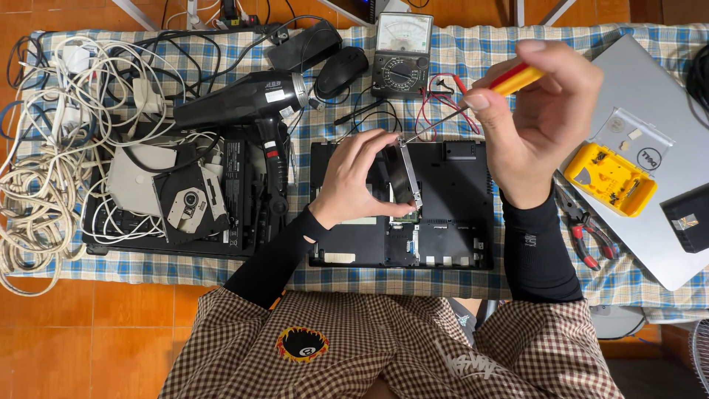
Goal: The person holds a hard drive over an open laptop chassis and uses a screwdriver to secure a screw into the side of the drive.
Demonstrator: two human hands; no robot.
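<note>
Hands work over an upturned black laptop (450, 214) on a checked tablecloth (473, 52). Left hand (353, 177) is clenched round a hard drive in its metal bracket (408, 174), tilted up on edge above the laptop's open bay. Right hand (539, 111) pinches a red-and-yellow screwdriver (473, 100), tip touching the bracket's top corner. Nearby: black hair dryer (240, 100) w/ an optical drive (190, 203) at left, analog multimeter (401, 52) behind, yellow bit case (610, 179) on a silver laptop (650, 96) at right, red pliers (587, 236) just beside it.
</note>
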